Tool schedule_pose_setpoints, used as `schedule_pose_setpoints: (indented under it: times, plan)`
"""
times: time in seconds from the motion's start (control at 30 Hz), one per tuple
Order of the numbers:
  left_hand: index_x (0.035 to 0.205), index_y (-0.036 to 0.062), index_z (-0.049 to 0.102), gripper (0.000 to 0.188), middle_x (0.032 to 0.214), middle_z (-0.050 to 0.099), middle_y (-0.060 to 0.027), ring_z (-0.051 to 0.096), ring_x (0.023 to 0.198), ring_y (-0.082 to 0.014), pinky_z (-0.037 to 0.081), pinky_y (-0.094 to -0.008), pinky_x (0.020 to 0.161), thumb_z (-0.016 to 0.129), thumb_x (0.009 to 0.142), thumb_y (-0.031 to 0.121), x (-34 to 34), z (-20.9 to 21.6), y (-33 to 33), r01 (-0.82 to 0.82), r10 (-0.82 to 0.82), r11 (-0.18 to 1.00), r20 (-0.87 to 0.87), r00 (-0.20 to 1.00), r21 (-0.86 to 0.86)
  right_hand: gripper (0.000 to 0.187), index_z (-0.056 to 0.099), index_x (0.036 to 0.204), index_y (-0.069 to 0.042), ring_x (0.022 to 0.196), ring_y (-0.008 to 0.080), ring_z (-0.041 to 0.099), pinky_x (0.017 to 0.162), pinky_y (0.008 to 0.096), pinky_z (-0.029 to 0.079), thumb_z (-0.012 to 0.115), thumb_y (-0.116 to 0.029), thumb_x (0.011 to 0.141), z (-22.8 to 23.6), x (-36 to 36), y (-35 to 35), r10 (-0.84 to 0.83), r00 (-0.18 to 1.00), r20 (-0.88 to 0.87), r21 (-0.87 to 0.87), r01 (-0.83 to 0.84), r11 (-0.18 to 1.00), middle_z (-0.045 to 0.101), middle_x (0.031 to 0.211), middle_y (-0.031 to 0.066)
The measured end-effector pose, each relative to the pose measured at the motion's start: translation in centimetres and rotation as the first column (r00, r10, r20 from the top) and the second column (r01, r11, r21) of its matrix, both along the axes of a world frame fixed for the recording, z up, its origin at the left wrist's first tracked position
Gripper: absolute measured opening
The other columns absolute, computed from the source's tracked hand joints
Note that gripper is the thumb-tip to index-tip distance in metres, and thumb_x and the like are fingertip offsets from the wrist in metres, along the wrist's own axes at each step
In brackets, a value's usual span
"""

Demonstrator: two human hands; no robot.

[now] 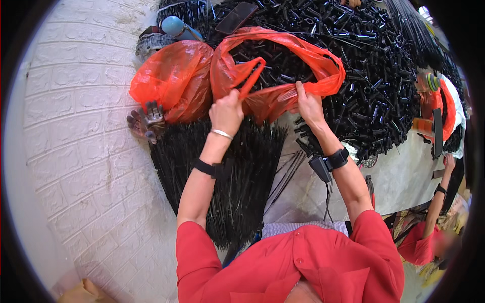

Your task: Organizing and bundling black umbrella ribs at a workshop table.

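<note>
A red plastic bag (328,76) stands with its mouth spread wide, and small black tubular parts (273,55) fill it. My left hand (226,113) is closed round one of its handle loops on the near side. At the near rim, further right, my right hand (309,107) pinches the plastic between thumb and fingers. Between the two hands the rim is drawn into a taut strip. A second red plastic bag (177,76), bulging, leans against it on the left. Below my left hand lies a thick bundle of thin black rods (217,177).
Loose black tubular parts (374,96) are heaped over the table's far and right side. Work gloves (147,120), a light blue bottle (179,28) and a phone (236,17) lie around the bags. A white brick-patterned wall (86,126) borders the left. A co-worker's arm (437,197) reaches in at right.
</note>
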State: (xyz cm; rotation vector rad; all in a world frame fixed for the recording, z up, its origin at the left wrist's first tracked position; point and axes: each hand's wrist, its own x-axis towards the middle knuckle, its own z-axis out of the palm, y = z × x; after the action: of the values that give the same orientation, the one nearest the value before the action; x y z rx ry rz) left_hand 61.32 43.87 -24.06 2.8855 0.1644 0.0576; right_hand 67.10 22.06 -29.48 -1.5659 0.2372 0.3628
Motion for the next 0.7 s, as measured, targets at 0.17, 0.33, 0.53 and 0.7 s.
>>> schedule_pose_setpoints:
  times: [0.17, 0.33, 0.53, 0.7]
  plan:
    - [0.086, 0.006, 0.062, 0.012, 0.07, 0.059, -0.0241, 0.06, 0.071, -0.0438, 0.045, -0.0495, 0.059, 0.064, 0.084, 0.018, 2.6, 2.0, 1.3, -0.038, 0.074, 0.987, 0.232, 0.97, -0.156, 0.045, 0.061, 0.093, 0.003, 0.059, 0.0232, 0.067, 0.051, 0.032, 0.057, 0.048, -0.039, 0.099, 0.7, 0.9, 0.2, -0.001, 0.998, -0.063, 0.071, 0.006, 0.997, 0.068, 0.081, 0.0143]
    - [0.087, 0.0058, 0.061, 0.012, 0.07, 0.058, -0.0245, 0.058, 0.072, -0.0444, 0.045, -0.0495, 0.059, 0.064, 0.083, 0.017, 6.2, 3.8, 1.7, -0.01, 0.045, 0.994, 0.334, 0.942, -0.108, 0.048, 0.058, 0.105, 0.005, 0.07, 0.0263, 0.07, 0.059, 0.0331, 0.059, 0.049, -0.041, 0.098, 2.4, 1.0, 0.1, 0.007, 0.985, -0.173, 0.242, 0.036, 0.97, 0.068, 0.091, 0.0172]
    - [0.104, 0.0054, 0.065, 0.027, 0.082, 0.066, -0.0231, 0.066, 0.079, -0.0405, 0.053, -0.0479, 0.07, 0.067, 0.082, 0.02, 8.9, 5.1, 2.1, 0.074, -0.051, 0.996, 0.365, 0.93, -0.05, 0.047, 0.054, 0.117, 0.005, 0.079, 0.0258, 0.07, 0.069, 0.032, 0.058, 0.052, -0.037, 0.097, 2.8, 0.2, -0.5, 0.045, 0.994, -0.103, 0.371, -0.003, 0.929, 0.067, 0.1, 0.0169]
    - [0.086, 0.0006, 0.063, 0.016, 0.078, 0.062, -0.0245, 0.062, 0.077, -0.0418, 0.048, -0.0464, 0.065, 0.068, 0.081, 0.016, 9.1, 7.6, 3.7, 0.162, -0.091, 0.972, 0.358, 0.929, -0.172, 0.048, 0.055, 0.113, 0.006, 0.067, 0.0184, 0.067, 0.059, 0.0262, 0.053, 0.063, -0.036, 0.091, 4.0, -1.4, -2.4, 0.22, 0.969, -0.112, 0.184, -0.197, 0.963, 0.068, 0.09, 0.013]
